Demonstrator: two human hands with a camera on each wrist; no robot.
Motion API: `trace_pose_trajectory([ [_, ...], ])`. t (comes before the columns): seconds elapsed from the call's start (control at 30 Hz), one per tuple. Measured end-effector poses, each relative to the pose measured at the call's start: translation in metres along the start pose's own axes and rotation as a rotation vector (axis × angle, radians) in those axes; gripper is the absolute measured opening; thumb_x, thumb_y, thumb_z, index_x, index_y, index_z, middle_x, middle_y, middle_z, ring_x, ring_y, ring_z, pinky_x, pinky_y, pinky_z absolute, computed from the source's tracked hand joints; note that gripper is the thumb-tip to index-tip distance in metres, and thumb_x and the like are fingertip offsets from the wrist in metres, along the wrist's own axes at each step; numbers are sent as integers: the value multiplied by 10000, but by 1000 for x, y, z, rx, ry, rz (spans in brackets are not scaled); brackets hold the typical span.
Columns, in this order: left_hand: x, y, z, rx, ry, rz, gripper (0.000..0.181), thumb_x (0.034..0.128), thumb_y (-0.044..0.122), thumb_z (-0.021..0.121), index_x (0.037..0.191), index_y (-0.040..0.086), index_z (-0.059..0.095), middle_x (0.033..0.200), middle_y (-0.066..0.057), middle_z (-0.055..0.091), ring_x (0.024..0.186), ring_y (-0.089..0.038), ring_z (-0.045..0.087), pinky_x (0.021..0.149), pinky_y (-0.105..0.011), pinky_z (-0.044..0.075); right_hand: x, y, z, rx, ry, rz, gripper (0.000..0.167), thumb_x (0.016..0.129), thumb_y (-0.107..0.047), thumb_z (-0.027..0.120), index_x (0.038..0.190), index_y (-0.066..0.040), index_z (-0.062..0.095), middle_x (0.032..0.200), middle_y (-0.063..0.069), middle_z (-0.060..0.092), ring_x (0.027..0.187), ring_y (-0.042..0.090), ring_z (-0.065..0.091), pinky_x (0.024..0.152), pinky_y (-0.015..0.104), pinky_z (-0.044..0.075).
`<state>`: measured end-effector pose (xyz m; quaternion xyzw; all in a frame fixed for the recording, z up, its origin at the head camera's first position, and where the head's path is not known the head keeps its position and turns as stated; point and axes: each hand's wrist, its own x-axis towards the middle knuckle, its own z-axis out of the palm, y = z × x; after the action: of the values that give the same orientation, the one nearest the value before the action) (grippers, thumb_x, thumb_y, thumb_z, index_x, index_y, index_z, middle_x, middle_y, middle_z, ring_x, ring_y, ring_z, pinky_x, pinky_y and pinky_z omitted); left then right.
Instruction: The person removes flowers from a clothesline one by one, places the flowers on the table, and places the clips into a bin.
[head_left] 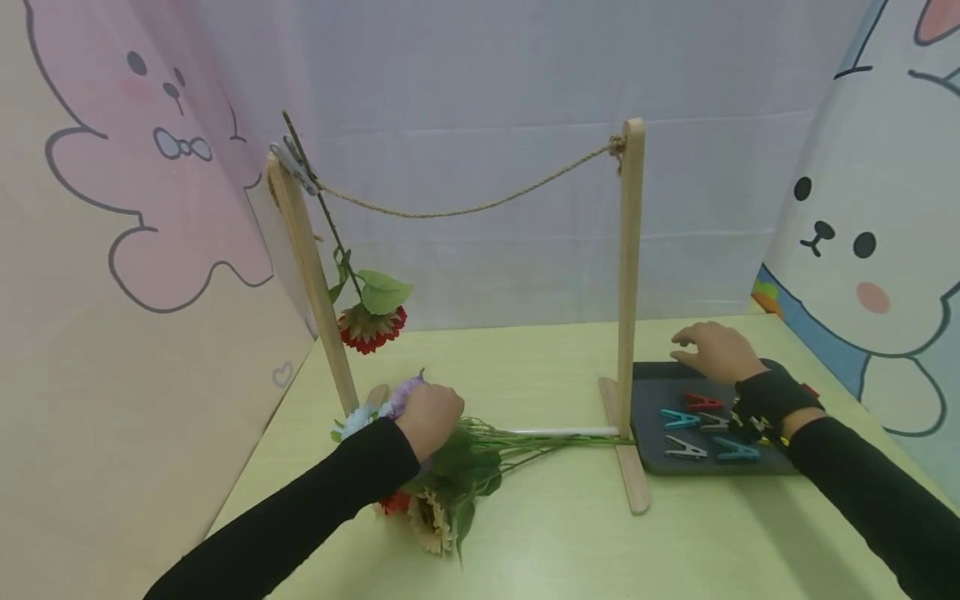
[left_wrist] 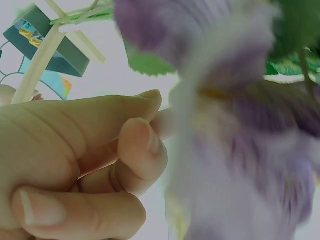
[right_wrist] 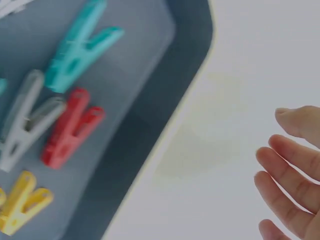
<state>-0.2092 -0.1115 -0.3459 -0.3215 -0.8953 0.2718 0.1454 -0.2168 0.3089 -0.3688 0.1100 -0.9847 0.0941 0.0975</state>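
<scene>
My left hand is over a bunch of artificial flowers on the table, its fingers curled. It pinches a purple flower, whose petals fill much of the left wrist view; the exact grip point is hidden behind them. Below that hand lie a cream flower and a red bloom, with green stems stretching right. Above the far side of a dark tray, my right hand hovers with loosely bent fingers and holds nothing. Inside the tray are several clothespins, including a red clothespin and a teal clothespin.
A wooden frame with a left post and a right post carries a sagging rope. At its left end, a grey clothespin holds a red flower upside down. A white curtain hangs behind.
</scene>
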Motion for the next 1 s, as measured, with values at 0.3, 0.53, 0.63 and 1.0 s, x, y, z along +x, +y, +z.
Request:
trace_pose_trajectory([
  [0.3, -12, -37, -17, -134, 8, 37, 344, 800, 92, 680, 529, 149, 475, 463, 40, 356, 458, -52, 316, 428, -211, 256, 4, -27, -47, 126, 190, 11, 288, 875, -169, 611, 1065, 46, 638, 1024, 252, 633, 944, 411, 568, 728, 499, 459],
  [0.53, -22, -63, -24, -182, 15, 56, 198, 802, 48, 680, 631, 98, 594, 546, -17, 535, 501, -101, 474, 449, -290, 460, 5, -75, -99, 331, 741, 31, 255, 855, -122, 642, 1060, 29, 652, 1007, 241, 647, 979, 219, 570, 850, 243, 377],
  [0.63, -25, -69, -27, -173, -17, 32, 216, 816, 53, 664, 626, 108, 578, 525, 1, 499, 481, -88, 434, 411, -288, 429, 11, -95, -122, 383, 962, 25, 242, 828, -116, 657, 1037, 4, 675, 1012, 163, 674, 954, -40, 499, 801, 105, 294],
  [1.0, -43, -123, -50, -430, 137, -164, 137, 829, 163, 673, 707, 104, 651, 554, -6, 523, 478, -125, 447, 428, -249, 309, 57, -191, -189, 649, 1428, -291, 284, 713, -167, 618, 861, 71, 670, 855, -97, 602, 919, 21, 422, 899, 218, 290],
])
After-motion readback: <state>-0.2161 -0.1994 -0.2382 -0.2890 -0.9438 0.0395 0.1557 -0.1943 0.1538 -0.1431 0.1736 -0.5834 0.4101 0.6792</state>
